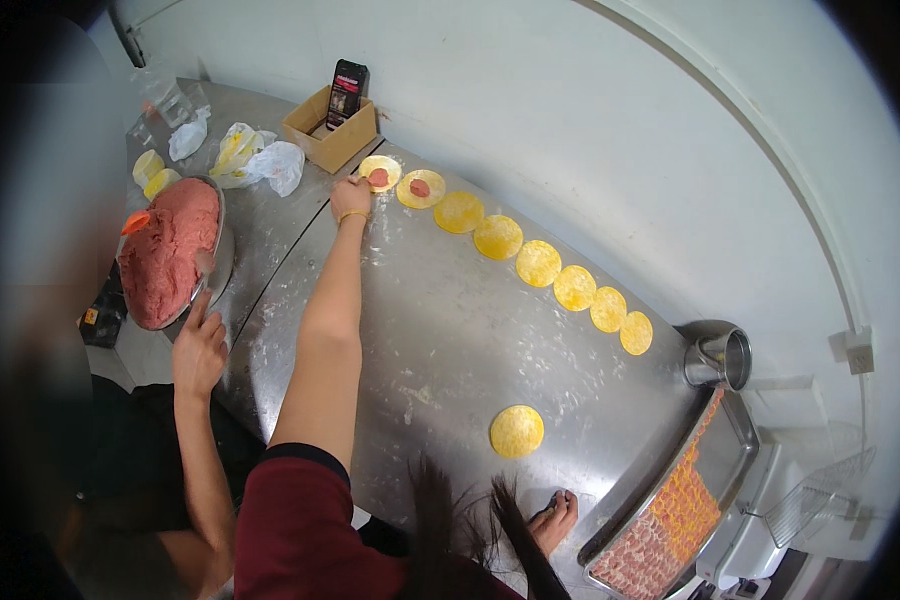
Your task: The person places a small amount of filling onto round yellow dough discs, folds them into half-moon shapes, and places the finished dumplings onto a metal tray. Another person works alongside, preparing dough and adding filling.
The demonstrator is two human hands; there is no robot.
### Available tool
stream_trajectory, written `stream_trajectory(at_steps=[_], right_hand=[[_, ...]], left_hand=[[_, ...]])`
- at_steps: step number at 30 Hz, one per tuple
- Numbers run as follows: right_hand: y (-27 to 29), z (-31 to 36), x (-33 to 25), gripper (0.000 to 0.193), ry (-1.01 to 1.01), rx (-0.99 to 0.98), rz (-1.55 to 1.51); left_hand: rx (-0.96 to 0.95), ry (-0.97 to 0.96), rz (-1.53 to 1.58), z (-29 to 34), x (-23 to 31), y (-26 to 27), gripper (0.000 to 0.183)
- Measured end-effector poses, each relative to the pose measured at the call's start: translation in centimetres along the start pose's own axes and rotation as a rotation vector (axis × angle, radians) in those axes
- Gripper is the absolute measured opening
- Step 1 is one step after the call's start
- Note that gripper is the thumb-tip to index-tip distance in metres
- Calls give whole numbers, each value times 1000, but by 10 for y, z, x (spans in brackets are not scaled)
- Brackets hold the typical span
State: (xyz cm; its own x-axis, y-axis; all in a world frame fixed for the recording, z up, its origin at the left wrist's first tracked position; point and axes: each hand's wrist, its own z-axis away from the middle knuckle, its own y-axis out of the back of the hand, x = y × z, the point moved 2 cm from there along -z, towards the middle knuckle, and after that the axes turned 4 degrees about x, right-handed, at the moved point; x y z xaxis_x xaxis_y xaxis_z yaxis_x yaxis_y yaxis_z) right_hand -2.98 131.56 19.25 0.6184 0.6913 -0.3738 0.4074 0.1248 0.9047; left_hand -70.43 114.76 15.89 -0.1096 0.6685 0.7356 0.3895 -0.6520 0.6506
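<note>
Far up the steel table, my left hand (350, 197) has its fingers closed at the near edge of a round yellow dough wrapper (394, 166) with a dab of pink meat filling on it. Beside it lies a second wrapper (407, 198) with a smaller dab. Several plain yellow wrappers (498, 238) continue in a row along the wall to the right. My right hand (557, 522) is low on the table near the front edge, its fingers curled round a small dark thing that I cannot make out. Just above that hand sits a single plain wrapper (517, 431).
At left, a co-worker's hand (200, 352) holds a spatula (205, 263) against a heaped bowl of pink minced meat (173, 250). A cardboard box (342, 148) and plastic bags (273, 167) stand behind. At right are a metal pot (710, 360) and a tray of filled pieces (590, 557).
</note>
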Motion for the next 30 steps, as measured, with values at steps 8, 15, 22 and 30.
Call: stream_trajectory(at_steps=[8,15,22,30], right_hand=[[1,-2,-5,47,28,35,-10],[6,-4,-2,33,-12,151,-171],[15,-18,-14,40,-802,-383,-1774],[35,37,37,14,-835,-307,-1534]], left_hand=[[-332,503,1036,34,-35,32,27],[-1092,387,947,181,13,136,25],[-1988,342,621,392,68,210,33],[-1982,-26,-1,529,56,201,29]])
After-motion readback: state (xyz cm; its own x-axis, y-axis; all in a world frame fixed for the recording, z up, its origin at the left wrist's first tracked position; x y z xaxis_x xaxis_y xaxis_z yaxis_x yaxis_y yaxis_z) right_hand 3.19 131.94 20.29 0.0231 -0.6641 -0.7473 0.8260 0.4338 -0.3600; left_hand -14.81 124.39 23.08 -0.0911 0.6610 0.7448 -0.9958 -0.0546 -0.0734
